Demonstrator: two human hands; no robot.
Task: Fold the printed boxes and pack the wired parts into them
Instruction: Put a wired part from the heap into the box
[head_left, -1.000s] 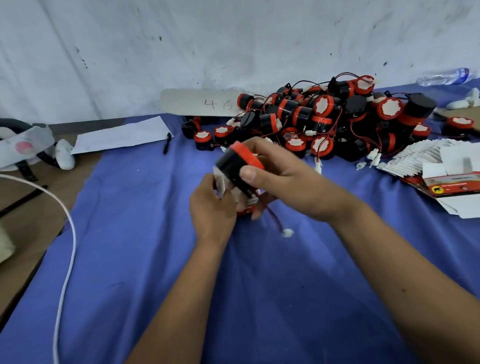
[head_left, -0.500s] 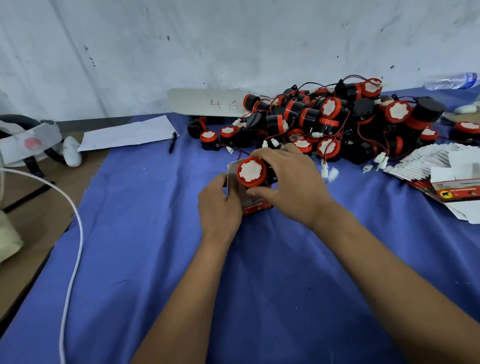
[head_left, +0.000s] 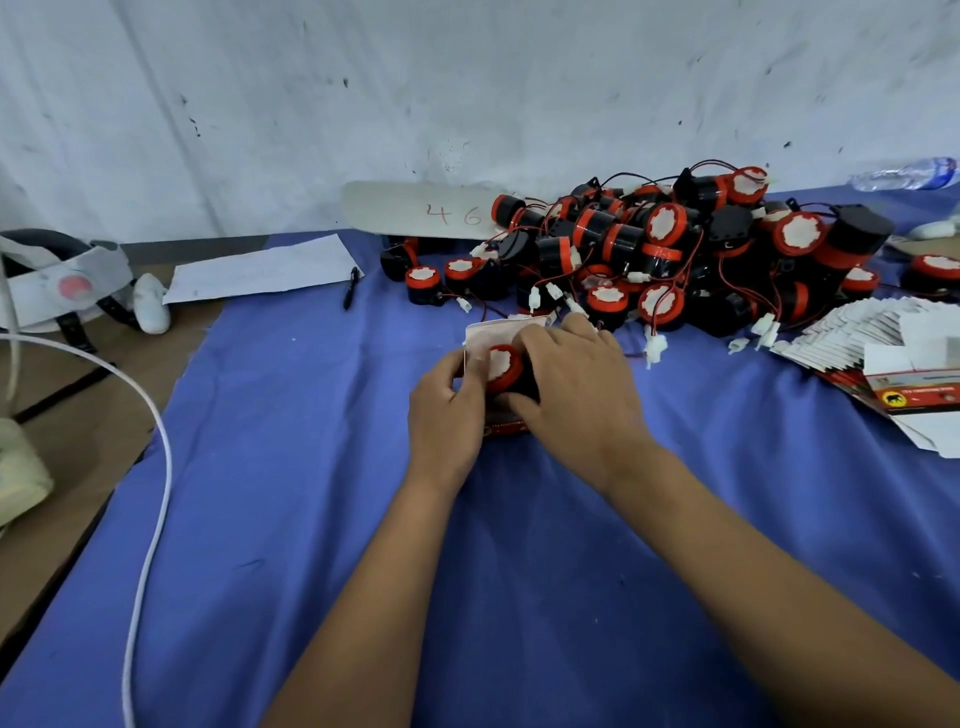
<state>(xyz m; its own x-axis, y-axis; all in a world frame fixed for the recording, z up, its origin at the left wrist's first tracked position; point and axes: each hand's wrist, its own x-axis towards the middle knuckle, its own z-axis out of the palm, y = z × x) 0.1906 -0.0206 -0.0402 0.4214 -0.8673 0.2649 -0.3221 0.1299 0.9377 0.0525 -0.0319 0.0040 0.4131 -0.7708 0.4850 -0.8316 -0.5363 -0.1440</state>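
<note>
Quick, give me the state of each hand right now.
Left hand: grips the printed box at its left side.
Right hand: curled round the wired part, pushing it into the box.

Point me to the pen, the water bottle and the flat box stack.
pen (head_left: 352, 287), head view, on the middle of its barrel.
water bottle (head_left: 906, 174), head view, on its clear body.
flat box stack (head_left: 857, 332), head view, on the fanned white edges.
</note>
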